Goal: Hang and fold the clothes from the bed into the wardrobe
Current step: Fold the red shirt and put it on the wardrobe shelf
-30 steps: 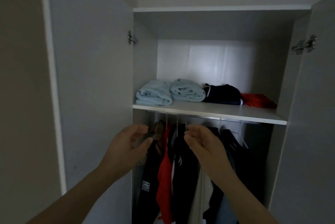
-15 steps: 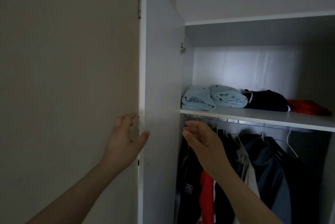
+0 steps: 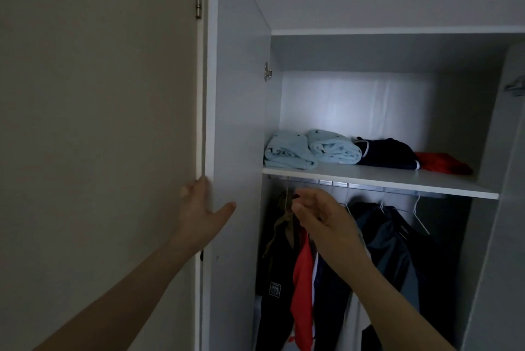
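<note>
The wardrobe stands open. My left hand holds the edge of its left door, fingers behind the edge and thumb on the inner face. My right hand hovers with loosely curled fingers in front of the hanging clothes, just below the rail, holding nothing that I can see. On the rail hang a dark garment with an olive collar, a red one and a dark blue jacket. The shelf carries two folded light blue pieces, a navy one and a red one.
A bare white hanger hangs at the right end of the rail. The right door stands open at the frame's edge. A beige panel with a hinge fills the left side.
My left hand left the hangers and went left to the door's edge, where it now holds. The view swung left, so the wardrobe sits further right. My right hand stayed by the rail.
</note>
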The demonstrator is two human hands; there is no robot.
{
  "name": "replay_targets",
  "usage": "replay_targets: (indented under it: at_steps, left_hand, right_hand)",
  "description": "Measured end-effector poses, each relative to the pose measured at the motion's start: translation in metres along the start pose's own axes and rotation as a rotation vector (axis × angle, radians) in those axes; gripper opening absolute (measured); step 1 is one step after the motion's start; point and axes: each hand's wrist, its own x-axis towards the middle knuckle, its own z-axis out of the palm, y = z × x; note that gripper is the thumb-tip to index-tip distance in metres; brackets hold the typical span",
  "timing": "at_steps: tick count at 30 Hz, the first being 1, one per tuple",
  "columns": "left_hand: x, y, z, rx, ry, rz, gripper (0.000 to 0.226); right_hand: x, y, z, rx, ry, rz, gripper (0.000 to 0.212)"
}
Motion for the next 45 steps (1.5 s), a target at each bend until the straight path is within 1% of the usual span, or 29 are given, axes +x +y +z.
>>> replay_targets:
  at_steps: [2, 5, 8, 11, 15, 19, 23, 27, 30, 32, 36, 40, 45]
  left_hand:
    - [0.0, 0.002, 0.005, -0.012, 0.025, -0.001, 0.049]
    - [-0.005, 0.005, 0.016, -0.091, 0.044, 0.029, 0.05]
    - [-0.014, 0.018, 0.038, -0.191, -0.016, 0.078, 0.048]
    - [-0.018, 0.035, 0.063, -0.287, -0.07, 0.09, 0.043]
    - [-0.021, 0.058, 0.1, -0.328, -0.141, 0.12, 0.038]
    - [-0.025, 0.079, 0.144, -0.348, -0.21, 0.14, 0.045]
    - [-0.028, 0.097, 0.193, -0.324, -0.309, 0.166, 0.057]
    - [-0.026, 0.109, 0.238, -0.171, -0.431, 0.26, 0.063]
    - [-0.018, 0.115, 0.271, -0.05, -0.482, 0.366, 0.069]
    - [-0.009, 0.119, 0.291, -0.009, -0.503, 0.396, 0.073]
    - [0.012, 0.12, 0.323, 0.082, -0.545, 0.414, 0.085]
    - [0.037, 0.113, 0.35, 0.122, -0.643, 0.379, 0.088]
    - [0.063, 0.105, 0.379, 0.193, -0.644, 0.377, 0.09]
  right_hand:
    - [0.0, 0.001, -0.007, -0.027, 0.002, 0.003, 0.024]
    - [0.0, 0.004, -0.021, -0.032, 0.019, 0.005, 0.024]
    - [0.002, 0.011, -0.041, -0.049, 0.031, -0.001, 0.024]
    - [0.005, 0.02, -0.064, -0.038, 0.052, 0.019, 0.024]
    - [0.006, 0.034, -0.105, -0.027, 0.076, 0.025, 0.022]
    - [0.006, 0.049, -0.155, -0.05, 0.109, 0.027, 0.021]
    - [0.005, 0.063, -0.201, -0.069, 0.126, 0.04, 0.019]
    - [0.008, 0.077, -0.235, -0.093, 0.153, 0.071, 0.023]
    - [0.013, 0.086, -0.255, -0.106, 0.194, 0.083, 0.025]
    - [0.016, 0.09, -0.266, -0.13, 0.234, 0.086, 0.022]
    - [0.023, 0.1, -0.278, -0.155, 0.287, 0.075, 0.016]
    - [0.039, 0.11, -0.284, -0.194, 0.338, 0.077, 0.014]
    - [0.059, 0.126, -0.29, -0.285, 0.377, 0.101, 0.017]
